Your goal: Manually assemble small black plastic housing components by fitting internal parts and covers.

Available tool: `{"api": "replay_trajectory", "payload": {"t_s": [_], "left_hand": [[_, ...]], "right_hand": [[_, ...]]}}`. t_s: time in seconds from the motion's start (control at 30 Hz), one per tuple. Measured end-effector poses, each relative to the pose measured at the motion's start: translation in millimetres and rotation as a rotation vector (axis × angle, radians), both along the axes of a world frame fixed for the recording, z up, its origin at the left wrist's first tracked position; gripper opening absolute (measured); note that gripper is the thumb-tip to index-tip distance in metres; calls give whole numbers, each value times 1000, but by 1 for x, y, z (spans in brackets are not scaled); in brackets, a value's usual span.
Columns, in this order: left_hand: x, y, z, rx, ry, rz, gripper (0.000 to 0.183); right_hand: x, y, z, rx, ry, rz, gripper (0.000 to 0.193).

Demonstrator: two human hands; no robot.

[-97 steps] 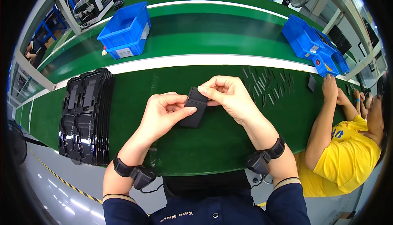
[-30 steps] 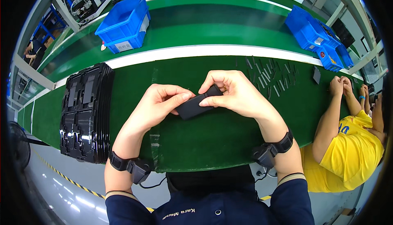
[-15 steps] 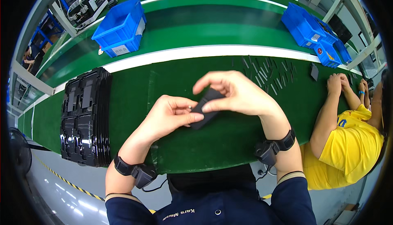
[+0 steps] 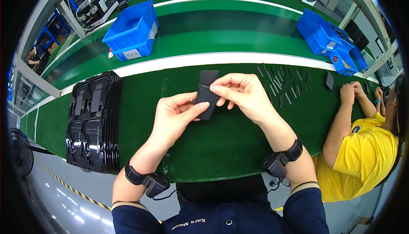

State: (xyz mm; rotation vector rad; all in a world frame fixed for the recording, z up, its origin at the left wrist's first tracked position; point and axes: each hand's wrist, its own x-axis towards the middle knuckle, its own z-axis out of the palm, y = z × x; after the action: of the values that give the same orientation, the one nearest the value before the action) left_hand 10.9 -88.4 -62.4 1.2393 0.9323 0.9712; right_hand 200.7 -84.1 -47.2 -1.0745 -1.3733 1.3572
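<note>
A flat, black rectangular case [image 4: 204, 96] is held up above the green work surface, its long side running roughly away from me. A slanted seam crosses its upper part. My left hand [image 4: 177, 115] grips the lower left of the case, thumb across its face and fingers behind. My right hand [image 4: 242, 92] pinches the right edge near the seam between thumb and index finger, with its other fingers curled below. A small light-coloured bit shows by the left fingers; what it is I cannot make out.
Stacked black plastic trays [image 4: 93, 123] stand at the left. Several thin dark strips [image 4: 283, 83] lie scattered at the right, near a dark flat piece [image 4: 329, 81]. Blue bins [image 4: 130, 31] sit on the far belt. A person in a yellow shirt [image 4: 362, 153] works at the right.
The case has turned from slanting to nearly upright in view and moved slightly away from me. My right hand has shifted from covering its top to pinching its right edge.
</note>
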Motion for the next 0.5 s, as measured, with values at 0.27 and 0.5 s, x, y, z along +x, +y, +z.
{"api": "replay_trajectory", "payload": {"t_s": [0.27,0.5], "left_hand": [[6,-9,1,-39,-129,27,24],[8,-12,-4,42,-84,18,23]], "right_hand": [[-14,-11,0,397,-116,-174,9],[6,0,5,57,45,94,9]]}}
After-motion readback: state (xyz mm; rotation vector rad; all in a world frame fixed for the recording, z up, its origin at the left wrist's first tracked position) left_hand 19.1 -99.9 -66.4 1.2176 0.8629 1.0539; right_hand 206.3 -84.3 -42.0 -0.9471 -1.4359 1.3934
